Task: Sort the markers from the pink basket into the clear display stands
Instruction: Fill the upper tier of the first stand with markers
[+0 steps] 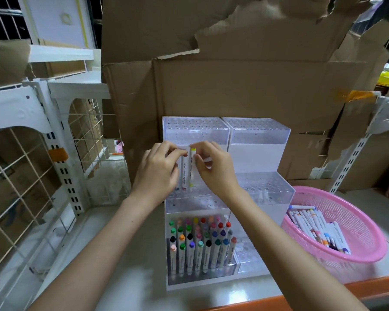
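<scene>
Head | both hands (157, 169) pinch markers (191, 169) | pink basket (355, 223) right | cardboard (245, 86) behind

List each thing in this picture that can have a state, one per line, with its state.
Left hand: gripping upright markers.
Right hand: pinching the yellow-capped marker.
Middle tier: a few markers in, mostly unfilled.
Bottom tier: nearly full, caps up.
Top tier: empty.
Right stand: empty.
Pink basket: partly full of markers lying flat.
</scene>
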The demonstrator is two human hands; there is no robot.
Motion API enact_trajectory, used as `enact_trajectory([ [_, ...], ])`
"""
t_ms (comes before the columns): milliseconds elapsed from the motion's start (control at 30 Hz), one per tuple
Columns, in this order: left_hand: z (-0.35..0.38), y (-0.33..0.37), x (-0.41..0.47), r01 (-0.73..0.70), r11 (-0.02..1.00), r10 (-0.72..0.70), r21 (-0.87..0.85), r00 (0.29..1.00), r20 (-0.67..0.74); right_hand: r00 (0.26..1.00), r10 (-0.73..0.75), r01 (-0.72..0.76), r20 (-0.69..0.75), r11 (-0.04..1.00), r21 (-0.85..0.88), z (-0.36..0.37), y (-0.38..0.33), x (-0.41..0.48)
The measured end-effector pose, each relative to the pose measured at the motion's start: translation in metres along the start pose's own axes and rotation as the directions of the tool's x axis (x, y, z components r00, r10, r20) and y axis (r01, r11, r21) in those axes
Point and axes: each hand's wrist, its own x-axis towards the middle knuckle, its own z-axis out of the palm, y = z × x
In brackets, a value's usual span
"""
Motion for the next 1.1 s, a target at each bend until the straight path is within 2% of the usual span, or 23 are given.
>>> enact_trajectory([
  [300,-0.004,-0.001,-0.006,-0.040,0.993,0.030,0.107,0.995,0.091,0.998,-0.040,0.045,0.043,0.991,-0.122,-0.009,0.000,0.014],
  [433,-0.005,0.000,-0.011,-0.046,0.988,0.024,0.149,0.988,0.150,1.000,0.007,-0.005,0.007,0.989,-0.148,-0.005,-0.003,0.012],
  [600,-0.006,0.001,-0.018,-0.050,0.985,0.012,0.165,0.974,0.225,0.998,-0.032,0.042,0.052,0.979,-0.199,-0.007,-0.007,0.002],
  [700,-0.009,0.004,-0.019,-0.045,0.985,0.002,0.168,0.968,0.250,0.997,0.000,0.015,0.072,0.976,-0.217,-0.012,-0.008,-0.006],
  [867,-0.013,0.021,-0.014,-0.034,0.981,-0.020,0.192,0.962,0.272,0.978,0.016,0.053,0.208,0.944,-0.325,-0.025,0.000,-0.017],
  [967,-0.011,0.045,-0.006,-0.057,0.975,-0.008,0.213,0.957,0.292,0.945,0.091,0.060,0.315,0.897,-0.439,-0.043,0.006,-0.026],
  [1100,0.005,0.088,0.005,-0.099,0.977,0.035,0.187,0.947,0.319,0.914,0.158,0.068,0.375,0.849,-0.524,-0.084,0.024,-0.042],
])
